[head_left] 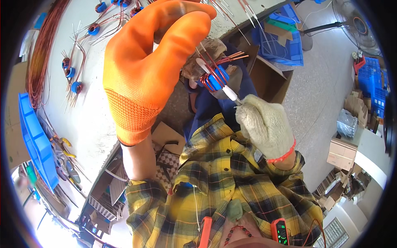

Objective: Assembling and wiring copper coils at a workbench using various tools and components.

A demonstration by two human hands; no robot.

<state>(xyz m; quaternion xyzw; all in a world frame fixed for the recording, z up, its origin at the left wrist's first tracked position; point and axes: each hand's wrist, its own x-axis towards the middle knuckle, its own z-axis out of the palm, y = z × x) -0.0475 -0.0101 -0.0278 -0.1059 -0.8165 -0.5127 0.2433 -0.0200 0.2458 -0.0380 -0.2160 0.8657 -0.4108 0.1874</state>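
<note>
My left hand, in an orange coated glove, is closed with its fingers curled above the table edge. Copper wires run from those fingers down to a blue ring core wound with several turns of reddish copper wire. My right hand, in a white knitted glove with a red cuff, grips a thin metal rod with a white sleeve. This rod passes through the ring, and its pale rounded tip shows on the far side. Loose copper ends stick out to the right of the coil.
Finished-looking blue coils and a long copper wire bundle lie on the white table. Pliers and a blue tray are at its left. A blue crate, cardboard box and fan stand right.
</note>
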